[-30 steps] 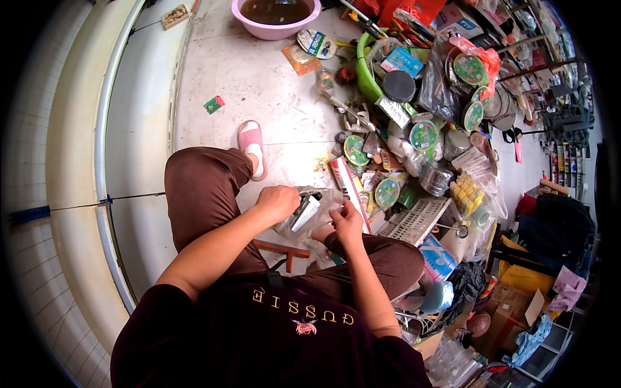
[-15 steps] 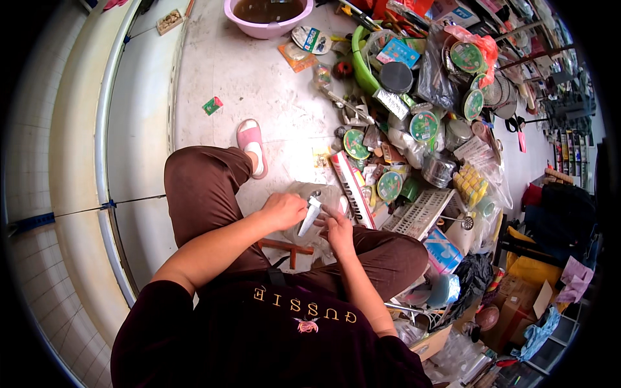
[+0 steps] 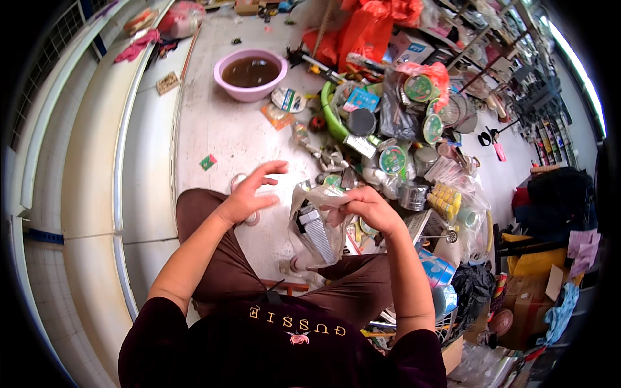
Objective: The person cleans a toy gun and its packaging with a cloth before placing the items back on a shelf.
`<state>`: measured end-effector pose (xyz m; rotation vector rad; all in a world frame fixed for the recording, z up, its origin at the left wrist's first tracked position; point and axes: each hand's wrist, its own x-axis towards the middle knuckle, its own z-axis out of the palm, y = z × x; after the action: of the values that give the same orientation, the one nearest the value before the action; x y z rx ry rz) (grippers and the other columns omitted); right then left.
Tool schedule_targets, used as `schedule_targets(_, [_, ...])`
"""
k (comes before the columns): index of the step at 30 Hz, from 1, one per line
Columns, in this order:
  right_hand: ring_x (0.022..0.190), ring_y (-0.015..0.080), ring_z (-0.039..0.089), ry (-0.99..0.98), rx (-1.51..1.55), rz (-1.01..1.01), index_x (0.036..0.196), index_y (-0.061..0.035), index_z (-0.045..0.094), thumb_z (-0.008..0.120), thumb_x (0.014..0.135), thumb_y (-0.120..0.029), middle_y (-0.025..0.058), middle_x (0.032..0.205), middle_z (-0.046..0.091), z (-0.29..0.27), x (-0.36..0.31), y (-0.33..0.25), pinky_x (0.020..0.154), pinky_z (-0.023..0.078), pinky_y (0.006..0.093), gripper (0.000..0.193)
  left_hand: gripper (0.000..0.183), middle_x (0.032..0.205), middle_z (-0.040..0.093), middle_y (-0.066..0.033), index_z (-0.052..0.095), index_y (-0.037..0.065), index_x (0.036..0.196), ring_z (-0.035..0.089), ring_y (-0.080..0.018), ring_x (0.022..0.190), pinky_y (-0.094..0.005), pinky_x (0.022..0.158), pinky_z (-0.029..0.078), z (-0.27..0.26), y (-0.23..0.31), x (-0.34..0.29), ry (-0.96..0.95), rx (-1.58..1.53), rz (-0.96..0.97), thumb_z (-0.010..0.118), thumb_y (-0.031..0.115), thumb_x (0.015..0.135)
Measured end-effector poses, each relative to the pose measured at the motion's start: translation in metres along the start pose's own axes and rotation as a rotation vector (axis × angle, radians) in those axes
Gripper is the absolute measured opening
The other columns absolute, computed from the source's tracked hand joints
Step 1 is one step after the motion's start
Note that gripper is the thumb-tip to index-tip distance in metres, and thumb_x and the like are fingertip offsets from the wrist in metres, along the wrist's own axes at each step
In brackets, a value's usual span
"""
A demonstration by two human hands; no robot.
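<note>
My right hand (image 3: 367,210) pinches the rim of a clear plastic bag (image 3: 333,249) and holds it up above my lap. Through the film I see silver, textured metal pieces (image 3: 315,231) with a darker part beside them; their exact kind is hard to make out. My left hand (image 3: 249,197) hovers to the left of the bag, holding nothing, its fingers spread. Below the bag lies part of a reddish-brown bar (image 3: 292,285), between my legs.
A pink basin (image 3: 223,81) of dark water stands ahead on the floor. To the right spreads a heap with a green basin (image 3: 331,116), round green-labelled packs (image 3: 392,160), a steel pot (image 3: 412,195) and a black bag (image 3: 471,288). White shelves (image 3: 145,155) run along the left.
The silver piece that was at my left hand is now inside the bag. My right hand has raised the bag, and my left hand has moved away, open. The view has tilted forward.
</note>
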<state>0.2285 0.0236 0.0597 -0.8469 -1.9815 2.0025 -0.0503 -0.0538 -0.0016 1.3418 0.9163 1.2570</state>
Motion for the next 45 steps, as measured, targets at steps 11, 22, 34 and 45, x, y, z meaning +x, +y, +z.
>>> schedule_targets(11, [0.073,0.0166,0.063,0.02,-0.037,-0.125,0.104,0.0056,0.063,0.049,0.079,-0.003,0.0103,0.084,0.067,-0.023,-0.026,-0.07,0.072,0.05,0.0278,0.03,0.016,0.092,0.065,-0.0031,0.068,0.001,0.096,0.056,-0.0092,0.083,-0.0225,0.075,0.044,0.056,0.067,0.06,-0.325,0.102,0.115,0.067,0.007,0.081])
schedule_targets(22, [0.12,0.0226,0.046,0.385,0.278,-0.572,0.138,-0.0065,0.036,0.071,0.073,-0.035,0.0129,0.131,0.048,-0.012,-0.1,-0.015,0.101,0.034,0.0328,0.08,0.016,0.079,0.065,0.0002,0.068,-0.004,0.093,0.056,-0.0045,0.069,-0.0175,0.063,0.044,0.077,0.109,0.046,0.134,-0.015,0.055,0.06,0.009,0.087])
schedule_targets(34, [0.075,0.0087,0.056,0.772,0.019,-0.705,0.102,0.001,0.065,0.057,0.083,0.0,0.0018,0.084,0.061,-0.001,-0.088,-0.063,0.069,0.045,0.0213,0.021,0.016,0.088,0.067,-0.0038,0.068,-0.003,0.093,0.059,-0.0089,0.081,-0.0219,0.074,0.046,0.061,0.154,0.054,0.11,0.207,0.246,0.059,0.002,0.081])
schedule_targets(45, [0.074,0.0188,0.054,0.548,-0.251,-0.831,0.072,-0.0018,0.065,0.043,0.057,0.011,0.0049,0.071,0.061,-0.007,-0.11,-0.08,0.07,0.041,0.0287,0.03,0.029,0.092,0.069,-0.011,0.07,-0.001,0.092,0.064,-0.017,0.086,-0.0275,0.084,0.048,0.027,0.151,0.066,-0.193,0.025,0.187,0.055,-0.012,0.069])
